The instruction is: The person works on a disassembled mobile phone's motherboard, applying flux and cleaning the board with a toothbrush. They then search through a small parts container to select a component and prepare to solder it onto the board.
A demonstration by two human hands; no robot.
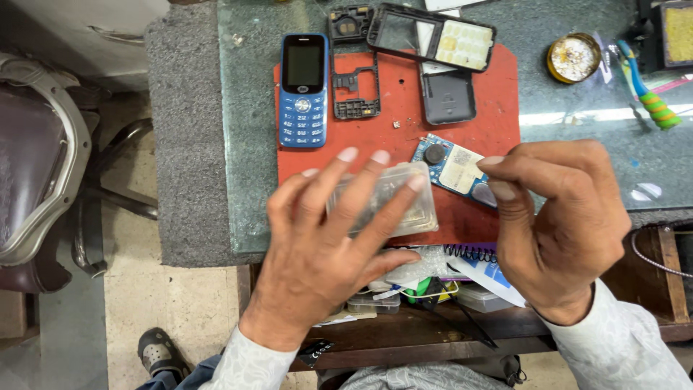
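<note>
My left hand grips a small clear plastic box, fingers spread over its lid, just above the near edge of a red mat. My right hand is closed with thumb and forefinger pinched together beside a blue phone circuit board; whether something tiny sits in the pinch is not visible. A blue keypad phone lies upright on the mat's left. A black inner frame, a dark back cover and a front housing with keypad membrane lie further back.
A round tin and a green-handled brush lie on the glass table top at right. An open drawer below the edge holds small boxes, a spiral notebook and tweezers. A chair stands at left.
</note>
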